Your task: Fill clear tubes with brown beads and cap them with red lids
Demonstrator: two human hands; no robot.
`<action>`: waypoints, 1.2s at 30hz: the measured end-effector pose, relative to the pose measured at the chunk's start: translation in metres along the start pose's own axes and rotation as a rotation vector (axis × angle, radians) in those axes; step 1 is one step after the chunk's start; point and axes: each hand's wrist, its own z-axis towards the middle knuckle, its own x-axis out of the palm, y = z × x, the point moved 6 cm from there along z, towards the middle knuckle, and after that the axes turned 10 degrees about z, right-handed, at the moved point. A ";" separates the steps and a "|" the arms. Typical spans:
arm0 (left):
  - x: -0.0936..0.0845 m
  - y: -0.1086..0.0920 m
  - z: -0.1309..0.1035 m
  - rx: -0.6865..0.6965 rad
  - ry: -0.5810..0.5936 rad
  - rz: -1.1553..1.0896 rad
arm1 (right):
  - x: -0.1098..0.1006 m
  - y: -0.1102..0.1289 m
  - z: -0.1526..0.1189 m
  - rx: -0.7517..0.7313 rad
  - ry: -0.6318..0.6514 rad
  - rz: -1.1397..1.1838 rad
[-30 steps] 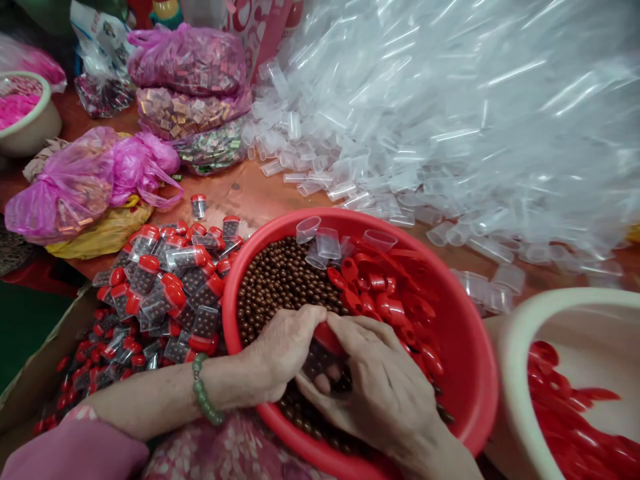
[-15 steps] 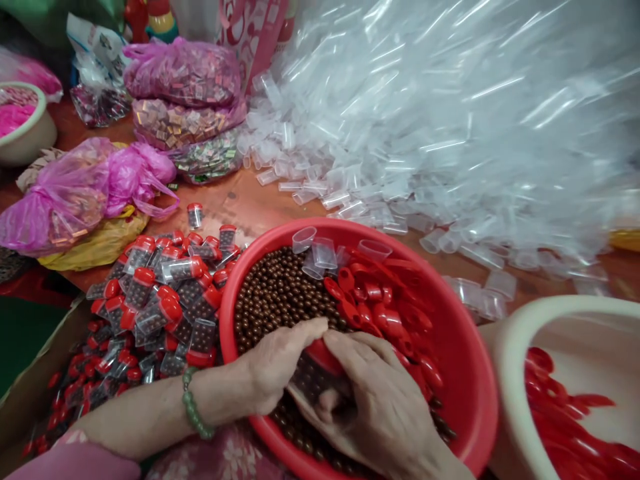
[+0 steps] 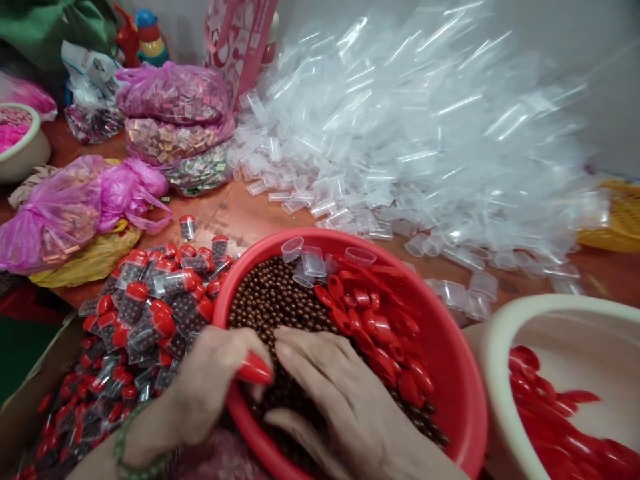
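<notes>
Red plastic shows in the left hand (image 3: 215, 373), which is closed around a cap (image 3: 256, 368) just over the left rim of the red basin (image 3: 445, 367); whether a filled tube is joined to it cannot be told, as fingers and blur cover the rest. Inside that basin, at the near edge of the bench (image 3: 215, 213), the right hand (image 3: 345, 393) rests cupped over brown beads (image 3: 265, 293), thumb and fingers apart. Judging by the heap of bead-filled, red-capped tubes (image 3: 145, 327) at the near left corner, many are finished; one more finished tube (image 3: 187, 227) stands alone behind them. Much seems left: clear empty tubes (image 3: 410, 147) are piled high towards the far edge, a few clear sleeves (image 3: 313, 261) lie in the basin's far side, and loose red lids (image 3: 377, 327) share it with plenty of beads. Towards the near right corner, the cream tub (image 3: 493, 347) holds further red pieces (image 3: 550, 413), probably spare lids. Overall, the work looks well under way but far from complete.
</notes>
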 end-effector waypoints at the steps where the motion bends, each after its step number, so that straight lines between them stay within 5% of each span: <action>1: -0.021 0.000 -0.002 0.001 -0.120 0.116 | -0.001 -0.009 0.000 0.043 0.036 -0.021; 3: -0.061 -0.004 -0.007 -0.003 -0.376 0.483 | -0.003 -0.028 -0.005 0.129 0.071 -0.100; 5: -0.083 -0.010 -0.005 0.008 -0.506 0.857 | -0.004 -0.043 -0.014 0.185 0.075 -0.153; 7: -0.084 -0.020 0.005 0.099 -0.576 1.106 | -0.002 -0.053 -0.023 0.215 0.075 -0.161; 9: -0.067 -0.032 0.024 0.261 -0.577 1.194 | 0.000 -0.057 -0.028 0.231 0.070 -0.164; 12: -0.021 -0.049 0.065 0.470 -0.397 1.215 | 0.003 -0.057 -0.032 0.235 0.067 -0.190; 15: 0.020 -0.053 0.111 0.467 -0.188 1.372 | 0.001 -0.057 -0.037 0.253 0.065 -0.181; 20: 0.038 -0.048 0.151 0.441 -0.145 1.540 | -0.010 -0.064 -0.051 0.340 0.021 -0.124; 26: 0.029 -0.044 0.125 0.741 -0.188 1.369 | -0.018 -0.068 -0.063 0.367 -0.037 -0.104; 30: 0.038 -0.032 0.097 0.817 0.060 1.533 | -0.018 -0.068 -0.065 0.399 -0.034 -0.069; 36: 0.046 -0.008 0.075 0.693 0.397 1.623 | -0.032 -0.071 -0.069 0.452 -0.033 -0.065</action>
